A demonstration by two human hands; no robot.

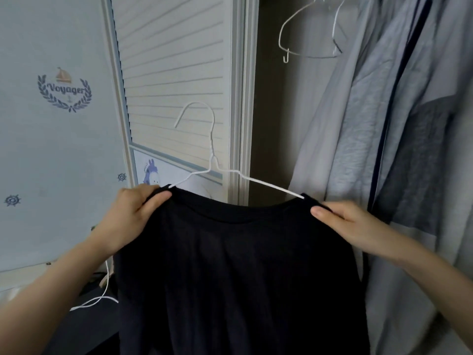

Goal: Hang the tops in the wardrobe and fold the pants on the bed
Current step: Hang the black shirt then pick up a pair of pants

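- Head view: left hand (130, 216) grips the left shoulder of the black top (240, 272), fingers curled over the fabric edge, thumb laid along the collar side
- Right hand (350, 226) pinches the right shoulder of the black top, thumb on the near face, fingers hidden behind the cloth
- Black top hangs between both hands in front of the wardrobe opening, its body draping down to the lower frame edge
- White wire hanger (212, 160) sits inside the neckline; both hanger arms enter the shoulders, hook standing upright above the collar, free of any rail
- Louvred wardrobe door (174, 73) stands behind the hanger hook
- Empty wire hangers (307, 34) hang inside the wardrobe, upper right
- Grey garments (399, 124) hang just right of the right hand
- Wall panel with a "Voyager" emblem (64, 90) lies to the left
- White cord (102, 298) trails below the left forearm
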